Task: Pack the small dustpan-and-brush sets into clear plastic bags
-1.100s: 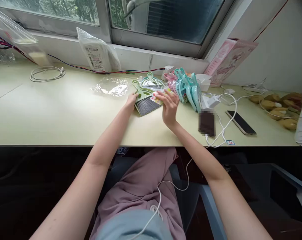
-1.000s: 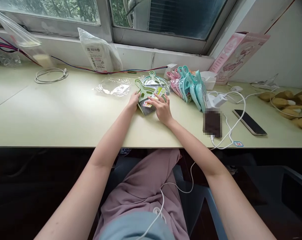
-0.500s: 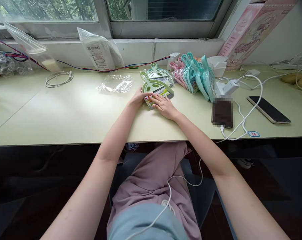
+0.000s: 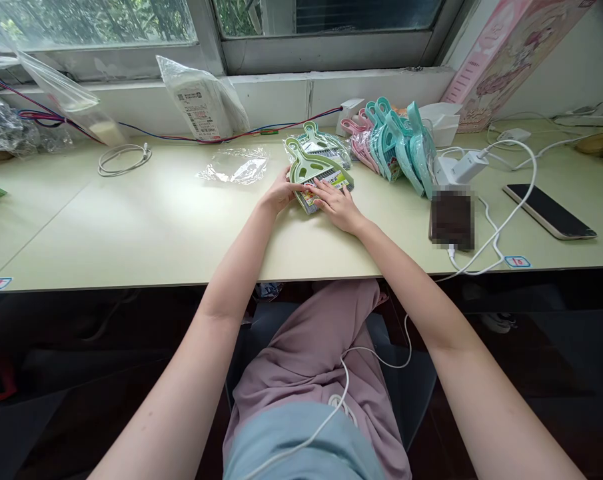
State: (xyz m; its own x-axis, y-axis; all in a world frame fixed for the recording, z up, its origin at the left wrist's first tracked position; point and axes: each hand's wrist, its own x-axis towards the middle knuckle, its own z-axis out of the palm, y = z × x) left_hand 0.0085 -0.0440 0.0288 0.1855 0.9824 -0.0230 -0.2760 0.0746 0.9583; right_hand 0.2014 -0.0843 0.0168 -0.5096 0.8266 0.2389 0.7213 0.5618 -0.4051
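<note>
A green mini dustpan and brush set (image 4: pixel 311 165) with a printed label lies on the table between my hands. My left hand (image 4: pixel 280 193) grips its left edge, thumb reaching over the front. Across the label and lower right part, my right hand (image 4: pixel 338 207) rests with fingers stretched out and apart. Just behind lies a second green dustpan set (image 4: pixel 324 141) in clear wrapping. To the right, several turquoise dustpan sets (image 4: pixel 381 137) stand bunched in plastic, with pink ones (image 4: pixel 362 143) at their left side.
A flat clear plastic bag (image 4: pixel 236 165) lies left of my hands, near a coiled white cable (image 4: pixel 124 160). A white packet (image 4: pixel 204 107) leans on the sill. At right are a charger (image 4: pixel 468 167) with looping cable, a blurred dark device (image 4: pixel 452 219) and a phone (image 4: pixel 551 212).
The view has turned slightly left, so the whole scene sits a little further right. My hands keep the same hold and position on the green dustpan and brush set.
</note>
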